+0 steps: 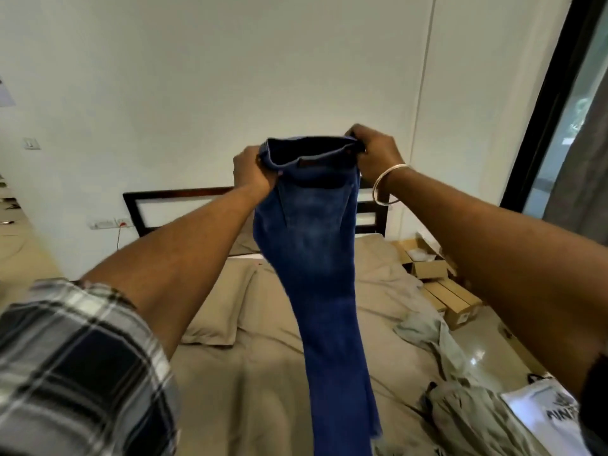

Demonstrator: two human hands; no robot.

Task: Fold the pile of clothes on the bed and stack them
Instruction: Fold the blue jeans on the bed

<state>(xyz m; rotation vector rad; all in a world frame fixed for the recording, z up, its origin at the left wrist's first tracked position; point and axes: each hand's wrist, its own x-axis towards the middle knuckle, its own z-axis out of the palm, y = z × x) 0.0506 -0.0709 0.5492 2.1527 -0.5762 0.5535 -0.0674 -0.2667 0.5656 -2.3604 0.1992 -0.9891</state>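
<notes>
Gripping the jeans (312, 245) waistband, left hand (253, 174) and right hand (378, 153) raised.

Heads up, your jeans (316, 258) run off the bottom edge so you can't see the hems. They also cover the middle of the headboard (171, 200). The white printed garment (546, 419) is cropped bottom right, lettering unreadable. Your plaid sleeve (75, 366) is blurry and cut off at the left.
</notes>
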